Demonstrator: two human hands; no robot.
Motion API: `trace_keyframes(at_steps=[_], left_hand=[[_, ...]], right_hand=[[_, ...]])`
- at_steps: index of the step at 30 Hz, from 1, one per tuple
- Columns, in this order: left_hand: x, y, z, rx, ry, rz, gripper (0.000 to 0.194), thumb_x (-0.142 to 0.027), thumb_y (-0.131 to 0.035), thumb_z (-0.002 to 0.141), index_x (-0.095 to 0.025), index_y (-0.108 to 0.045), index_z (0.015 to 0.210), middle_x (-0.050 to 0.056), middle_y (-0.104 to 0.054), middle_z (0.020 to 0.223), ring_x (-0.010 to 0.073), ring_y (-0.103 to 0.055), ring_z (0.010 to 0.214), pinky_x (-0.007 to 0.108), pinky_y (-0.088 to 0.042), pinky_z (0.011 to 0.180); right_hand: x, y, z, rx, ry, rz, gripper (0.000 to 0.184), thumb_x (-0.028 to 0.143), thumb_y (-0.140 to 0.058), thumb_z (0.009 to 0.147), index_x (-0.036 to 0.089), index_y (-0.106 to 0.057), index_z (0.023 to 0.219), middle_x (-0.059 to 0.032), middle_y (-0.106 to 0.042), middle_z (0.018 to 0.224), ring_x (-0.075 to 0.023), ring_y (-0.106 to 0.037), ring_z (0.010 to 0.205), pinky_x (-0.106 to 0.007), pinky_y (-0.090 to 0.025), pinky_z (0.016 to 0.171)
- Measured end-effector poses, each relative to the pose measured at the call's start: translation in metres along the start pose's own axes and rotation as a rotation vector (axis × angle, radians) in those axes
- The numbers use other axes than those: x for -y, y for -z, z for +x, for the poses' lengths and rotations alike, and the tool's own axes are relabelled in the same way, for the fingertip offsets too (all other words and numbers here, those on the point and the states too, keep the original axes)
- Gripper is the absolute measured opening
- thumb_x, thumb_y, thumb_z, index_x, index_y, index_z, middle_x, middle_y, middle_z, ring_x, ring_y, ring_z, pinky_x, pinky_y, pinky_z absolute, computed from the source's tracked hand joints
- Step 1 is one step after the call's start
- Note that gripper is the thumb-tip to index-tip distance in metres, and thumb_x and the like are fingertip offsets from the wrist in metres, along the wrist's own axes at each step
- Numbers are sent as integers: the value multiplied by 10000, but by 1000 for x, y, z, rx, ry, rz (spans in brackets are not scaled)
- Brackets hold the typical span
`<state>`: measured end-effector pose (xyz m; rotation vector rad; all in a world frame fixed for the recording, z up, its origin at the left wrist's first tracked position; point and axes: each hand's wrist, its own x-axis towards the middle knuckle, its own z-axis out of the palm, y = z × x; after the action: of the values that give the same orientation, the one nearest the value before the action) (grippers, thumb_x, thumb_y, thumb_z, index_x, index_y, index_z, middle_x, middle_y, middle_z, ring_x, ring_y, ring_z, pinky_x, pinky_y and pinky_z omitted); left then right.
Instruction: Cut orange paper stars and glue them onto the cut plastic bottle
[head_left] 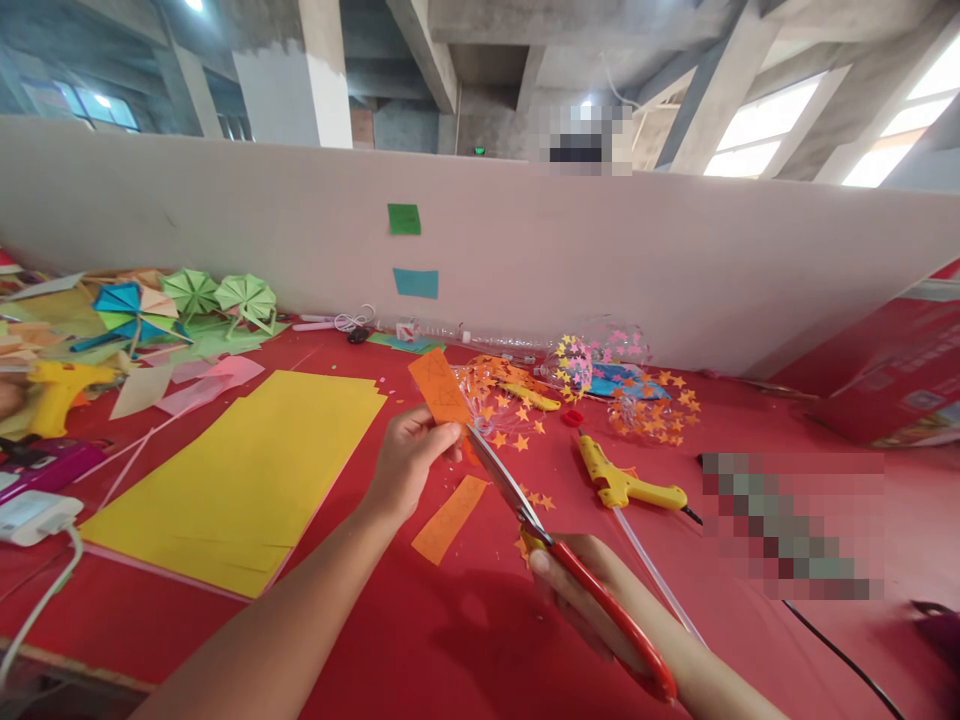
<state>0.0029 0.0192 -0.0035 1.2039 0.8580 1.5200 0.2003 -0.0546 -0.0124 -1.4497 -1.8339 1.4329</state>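
Between the thumb and fingers of my left hand [411,455] is an orange paper strip [439,388] with faint star outlines drawn on it. My right hand [589,575] grips red-handled scissors [607,610]. Their blades [504,475] reach up to the strip's lower right edge, by my left thumb. Below my left hand, a second orange strip [450,518] lies on the red table. Small orange paper stars [538,498] are scattered near the blades. Beyond them stand clear plastic strands carrying orange stars [654,408] and pink and yellow stars [574,362].
A yellow glue gun [626,478] lies to the right, its cord trailing. Yellow paper sheets [255,470] are stacked at left. Farther left are folded paper umbrellas [246,298], another glue gun [64,395] and a white plug [37,515]. A pale partition [525,250] borders the back.
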Motion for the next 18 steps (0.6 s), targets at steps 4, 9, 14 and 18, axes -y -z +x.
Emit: trace_keyframes(at_steps=[4, 9, 14, 18], left_hand=[[-1, 2, 2, 17, 31, -1, 112, -261, -629, 637, -160, -611, 592, -19, -549, 519, 93, -489, 465, 228, -400, 495], [0, 3, 3, 15, 40, 8, 117, -271, -627, 629, -165, -606, 583, -15, -547, 497, 101, -481, 458, 233, -392, 480], [0, 3, 2, 18, 38, -2, 123, -270, -630, 635, -165, -600, 578, -19, -545, 494, 97, -482, 462, 230, -389, 486], [0, 3, 2, 21, 39, -6, 124, -267, -629, 644, -165, -601, 578, -21, -540, 483, 96, -480, 463, 229, -390, 496]], right_hand=[[1, -1, 0, 6, -22, 0, 587, 761, -448, 773, 221, -328, 577, 87, -315, 410, -62, -256, 377, -229, -166, 398], [6, -2, -3, -35, -39, -9, 533, 682, -464, 810, 222, -325, 579, 85, -317, 406, -65, -263, 384, -231, -169, 411], [6, -2, -2, -18, -51, -17, 519, 660, -473, 810, 225, -306, 581, 86, -310, 410, -64, -258, 389, -232, -158, 416], [5, -2, 0, -26, -38, -9, 525, 667, -468, 817, 223, -306, 587, 88, -305, 417, -61, -251, 388, -230, -158, 413]])
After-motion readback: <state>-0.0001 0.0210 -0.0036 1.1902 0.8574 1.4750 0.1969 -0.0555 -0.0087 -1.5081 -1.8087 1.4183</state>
